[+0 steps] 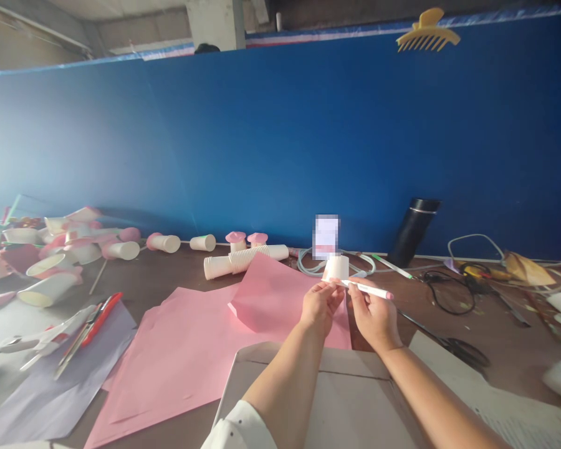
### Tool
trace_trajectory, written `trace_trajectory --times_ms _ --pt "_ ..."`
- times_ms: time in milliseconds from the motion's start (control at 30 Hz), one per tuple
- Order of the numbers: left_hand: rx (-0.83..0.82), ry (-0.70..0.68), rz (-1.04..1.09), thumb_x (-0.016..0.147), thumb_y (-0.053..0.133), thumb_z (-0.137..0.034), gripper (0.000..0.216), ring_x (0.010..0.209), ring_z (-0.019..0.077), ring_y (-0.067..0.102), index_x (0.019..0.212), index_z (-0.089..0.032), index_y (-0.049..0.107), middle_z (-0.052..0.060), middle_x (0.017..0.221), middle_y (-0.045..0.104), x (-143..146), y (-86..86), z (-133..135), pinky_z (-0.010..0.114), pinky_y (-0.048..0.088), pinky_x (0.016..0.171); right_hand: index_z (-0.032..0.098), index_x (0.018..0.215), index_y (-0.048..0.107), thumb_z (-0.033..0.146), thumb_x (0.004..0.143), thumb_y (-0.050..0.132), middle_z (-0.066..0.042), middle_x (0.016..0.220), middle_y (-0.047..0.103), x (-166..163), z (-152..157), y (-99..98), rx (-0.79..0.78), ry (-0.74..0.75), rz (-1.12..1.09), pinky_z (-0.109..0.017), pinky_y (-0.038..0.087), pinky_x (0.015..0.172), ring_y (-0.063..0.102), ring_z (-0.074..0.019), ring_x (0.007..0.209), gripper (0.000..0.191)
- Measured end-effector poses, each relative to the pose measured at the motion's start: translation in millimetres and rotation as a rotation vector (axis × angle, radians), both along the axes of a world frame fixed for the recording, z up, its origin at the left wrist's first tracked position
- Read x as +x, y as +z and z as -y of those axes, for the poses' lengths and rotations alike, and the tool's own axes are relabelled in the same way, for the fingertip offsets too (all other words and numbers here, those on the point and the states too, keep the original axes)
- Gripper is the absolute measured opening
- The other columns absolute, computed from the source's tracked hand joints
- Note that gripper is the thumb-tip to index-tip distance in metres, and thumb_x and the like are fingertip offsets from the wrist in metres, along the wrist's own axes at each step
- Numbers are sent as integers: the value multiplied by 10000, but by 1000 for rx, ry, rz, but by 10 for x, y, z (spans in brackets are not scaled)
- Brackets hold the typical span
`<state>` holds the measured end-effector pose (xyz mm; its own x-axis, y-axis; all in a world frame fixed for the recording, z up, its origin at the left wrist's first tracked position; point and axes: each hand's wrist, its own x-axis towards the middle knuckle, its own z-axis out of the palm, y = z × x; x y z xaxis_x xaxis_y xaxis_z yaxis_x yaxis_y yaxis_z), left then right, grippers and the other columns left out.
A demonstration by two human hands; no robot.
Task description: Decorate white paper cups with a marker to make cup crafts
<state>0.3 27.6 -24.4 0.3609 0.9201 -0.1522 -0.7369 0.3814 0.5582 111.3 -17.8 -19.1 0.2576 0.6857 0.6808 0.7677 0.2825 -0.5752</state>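
My left hand (318,307) is closed on the near side of a white paper cup (337,268), which is turned with its narrow end up. Between the fingers of my right hand (373,315) is a white marker (367,289) with a pink end, its tip pointing left toward the cup. Whether the tip touches the cup is hidden by my fingers. Beneath my hands lie pink paper sheets (182,355) and a pale cardboard piece (350,399).
Stacked paper cups (247,259) lie behind the pink sheets. A cutter knife (88,333) and many cups with pink pieces (51,287) are at left. Scissors (462,350), a black bottle (414,232), a green-tipped marker (393,267) and cables (449,293) are at right. A blue partition (262,137) stands behind.
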Motion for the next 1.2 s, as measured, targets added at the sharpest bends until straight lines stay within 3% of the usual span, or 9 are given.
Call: trace_trajectory --times_ms 1200 --pt "-20 -6 10 739 676 -100 60 697 88 629 791 -72 662 71 781 649 -12 25 17 179 526 729 174 1005 630 426 901 479 -86 797 714 -3 3 16 -2 -38 33 -269 499 589 675 -189 657 311"
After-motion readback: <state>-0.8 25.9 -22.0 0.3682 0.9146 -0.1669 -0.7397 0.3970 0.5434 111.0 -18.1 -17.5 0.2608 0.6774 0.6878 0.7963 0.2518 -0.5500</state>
